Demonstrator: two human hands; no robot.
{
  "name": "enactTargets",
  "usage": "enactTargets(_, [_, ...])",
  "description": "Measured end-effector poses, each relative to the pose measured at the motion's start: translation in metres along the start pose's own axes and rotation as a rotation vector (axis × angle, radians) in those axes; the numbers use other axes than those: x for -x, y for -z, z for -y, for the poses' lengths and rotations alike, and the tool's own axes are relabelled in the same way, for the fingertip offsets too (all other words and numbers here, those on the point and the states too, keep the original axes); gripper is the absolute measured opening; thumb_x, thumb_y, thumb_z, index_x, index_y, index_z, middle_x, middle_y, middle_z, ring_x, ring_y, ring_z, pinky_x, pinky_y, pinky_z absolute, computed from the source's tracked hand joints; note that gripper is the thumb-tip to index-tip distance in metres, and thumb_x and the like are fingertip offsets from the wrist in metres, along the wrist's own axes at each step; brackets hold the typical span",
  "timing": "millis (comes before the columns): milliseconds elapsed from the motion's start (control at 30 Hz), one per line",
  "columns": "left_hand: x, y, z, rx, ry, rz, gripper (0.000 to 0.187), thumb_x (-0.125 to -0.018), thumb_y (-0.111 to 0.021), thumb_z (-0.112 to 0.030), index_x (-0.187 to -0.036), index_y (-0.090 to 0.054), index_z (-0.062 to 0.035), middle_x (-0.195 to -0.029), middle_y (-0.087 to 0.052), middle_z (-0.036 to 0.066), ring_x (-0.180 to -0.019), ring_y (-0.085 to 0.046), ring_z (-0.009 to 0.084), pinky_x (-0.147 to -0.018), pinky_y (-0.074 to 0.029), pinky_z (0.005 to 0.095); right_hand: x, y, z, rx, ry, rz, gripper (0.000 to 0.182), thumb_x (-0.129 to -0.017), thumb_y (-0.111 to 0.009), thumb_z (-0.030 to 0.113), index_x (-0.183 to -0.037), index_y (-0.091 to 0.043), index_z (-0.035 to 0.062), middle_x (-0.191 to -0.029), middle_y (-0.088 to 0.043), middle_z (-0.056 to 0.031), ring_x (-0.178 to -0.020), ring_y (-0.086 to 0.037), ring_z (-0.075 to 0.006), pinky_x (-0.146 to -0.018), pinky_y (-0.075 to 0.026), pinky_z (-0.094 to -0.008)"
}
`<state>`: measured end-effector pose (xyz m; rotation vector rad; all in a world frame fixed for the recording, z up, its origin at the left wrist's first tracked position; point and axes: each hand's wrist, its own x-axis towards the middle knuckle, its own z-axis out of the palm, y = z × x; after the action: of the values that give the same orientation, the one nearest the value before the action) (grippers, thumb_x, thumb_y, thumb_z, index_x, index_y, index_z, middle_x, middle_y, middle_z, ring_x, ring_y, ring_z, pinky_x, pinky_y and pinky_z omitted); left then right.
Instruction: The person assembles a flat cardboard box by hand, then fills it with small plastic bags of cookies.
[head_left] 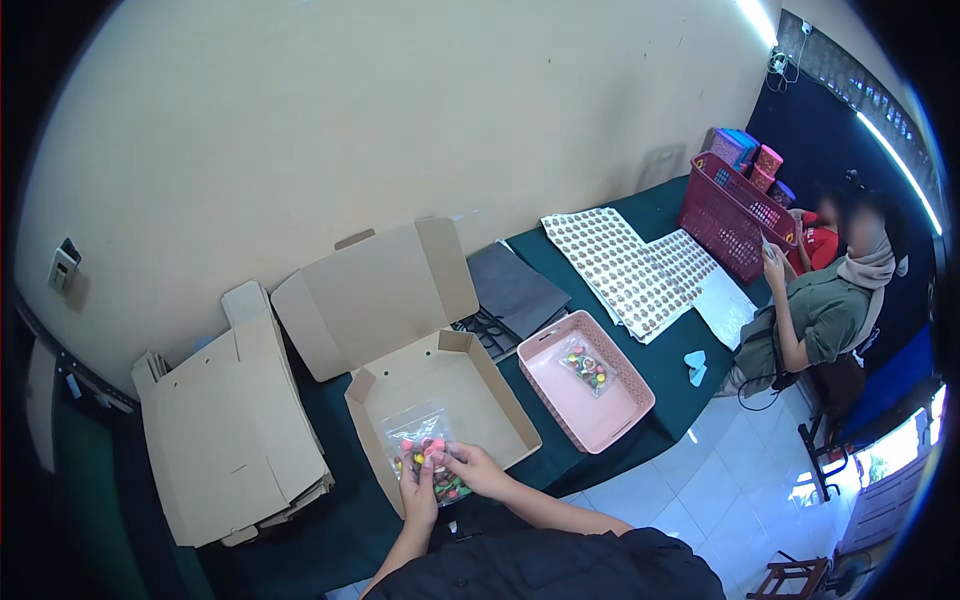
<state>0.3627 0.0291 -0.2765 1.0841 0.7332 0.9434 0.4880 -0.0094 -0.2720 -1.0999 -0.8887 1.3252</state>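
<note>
the one view looks forward and down from the wearer's head, near the hands [418, 492] and tabletop [335, 425], tilted, its wide round field reaching wall [400, 120] and floor [660, 490].

I read the wearer's shirt [560, 572] as black or near it, plain cloth, soft creases across the front. A small pale mark [453, 527] sits by its front edge, too small for me to identify. Right forearm [560, 513] bare; left hand [417, 492] and right hand [480, 472] ungloved.
</note>
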Motion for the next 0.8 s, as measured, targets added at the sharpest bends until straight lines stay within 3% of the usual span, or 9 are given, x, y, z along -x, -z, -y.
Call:
enactTargets(167, [0.002, 0.007, 0.01, 0.006, -0.005, -0.005, 0.036, -0.094, -0.046, -0.021, -0.121, -0.041, 0.0027, -0.112, -0.053, 0.01, -0.102, -0.051, 0.0154, -0.087, -0.042, 0.0271, 0.003, -0.001, 0.006, -0.04, -0.046, 0.037, 0.037, -0.094, -0.047, 0.029, -0.114, -0.053, -0.0016, -0.101, -0.061, -0.0054, -0.09, -0.056, -0.0093, -0.08, -0.045, -0.0246])
enactTargets(267, [0.0, 0.016, 0.019, 0.059, 0.04, -0.011, 0.038, -0.094, -0.045, -0.022, -0.122, -0.041, 0.0027, -0.112, -0.053, 0.01, -0.102, -0.052, 0.0154, -0.087, -0.041, 0.0271, 0.007, 0.002, 0.015, 0.091, -0.244, 0.025, 0.038, -0.095, -0.044, 0.031, -0.112, -0.054, -0.0013, -0.1, -0.06, -0.0043, -0.088, -0.056, -0.0087, -0.078, -0.045, -0.0237])
enactTargets(333, [-0.001, 0.016, 0.021, 0.126, 0.086, -0.013, 0.038, -0.094, -0.045, -0.022, -0.123, -0.04, 0.0024, -0.112, -0.053, 0.011, -0.102, -0.052, 0.0154, -0.087, -0.041, 0.0271, -0.002, 0.007, -0.012, -0.105, -0.104, 0.056, 0.038, -0.095, -0.043, 0.033, -0.111, -0.054, -0.0004, -0.101, -0.06, -0.0037, -0.087, -0.055, -0.008, -0.076, -0.045, -0.0226])
enactTargets(400, [0.0, 0.006, 0.013, 0.067, -0.025, -0.061, 0.036, -0.094, -0.047, -0.026, -0.117, -0.044, 0.0016, -0.106, -0.055, 0.009, -0.092, -0.056, 0.0131, -0.076, -0.047, 0.0244, 0.002, 0.009, -0.01, -0.057, -0.112, 0.037, 0.038, -0.095, -0.043, 0.032, -0.113, -0.053, -0.0002, -0.101, -0.06, -0.0038, -0.088, -0.055, -0.0078, -0.076, -0.045, -0.0222])
enactTargets(533, [0.003, 0.002, 0.005, -0.119, -0.084, 0.032, 0.04, -0.092, -0.05, -0.021, -0.123, -0.038, 0.0013, -0.106, -0.054, 0.01, -0.096, -0.055, 0.0154, -0.077, -0.048, 0.0265, 0.001, 0.012, -0.02, -0.063, -0.032, 0.02, 0.038, -0.094, -0.047, 0.029, -0.117, -0.052, 0.0001, -0.103, -0.059, -0.0036, -0.088, -0.054, -0.0072, -0.076, -0.043, -0.0217])
enactTargets(600, [0.009, -0.002, -0.013, 0.007, 0.252, 0.147, 0.048, -0.09, -0.053, -0.015, -0.129, -0.031, 0.0006, -0.112, -0.05, 0.012, -0.102, -0.053, 0.0168, -0.087, -0.043, 0.0272, 0.003, 0.009, -0.003, -0.052, 0.036, -0.096, 0.036, -0.093, -0.049, 0.027, -0.115, -0.054, -0.0002, -0.1, -0.06, -0.0033, -0.087, -0.054, -0.0066, -0.075, -0.043, -0.0214])
enactTargets(667, [0.009, 0.005, 0.006, -0.072, 0.17, 0.206, 0.051, -0.088, -0.055, -0.013, -0.131, -0.029, -0.0003, -0.114, -0.049, 0.012, -0.104, -0.052, 0.0179, -0.088, -0.043, 0.0286, 0.005, 0.015, 0.014, -0.065, 0.051, -0.257, 0.027, -0.09, -0.054, 0.021, -0.104, -0.062, -0.001, -0.091, -0.063, -0.0028, -0.081, -0.054, -0.0057, -0.072, -0.044, -0.021])
enactTargets(767, [0.016, -0.005, -0.002, -0.065, 0.162, 0.3, 0.06, -0.085, -0.058, -0.009, -0.134, -0.024, -0.0022, -0.118, -0.046, 0.012, -0.109, -0.049, 0.0205, -0.092, -0.04, 0.0335, 0.003, 0.024, 0.021, 0.018, 0.075, -0.239, 0.024, -0.089, -0.056, 0.019, -0.097, -0.064, -0.0016, -0.085, -0.063, -0.0031, -0.077, -0.056, -0.0066, -0.071, -0.044, -0.0213])
enactTargets(800, [0.016, -0.006, -0.003, -0.115, 0.055, 0.301, 0.063, -0.084, -0.058, -0.008, -0.134, -0.022, -0.0023, -0.12, -0.045, 0.012, -0.11, -0.048, 0.0204, -0.092, -0.04, 0.0333, 0.004, 0.025, 0.023, 0.061, 0.1, -0.233, 0.023, -0.089, -0.056, 0.018, -0.095, -0.065, -0.0025, -0.085, -0.063, -0.0044, -0.073, -0.058, -0.0077, -0.068, -0.045, -0.0218])
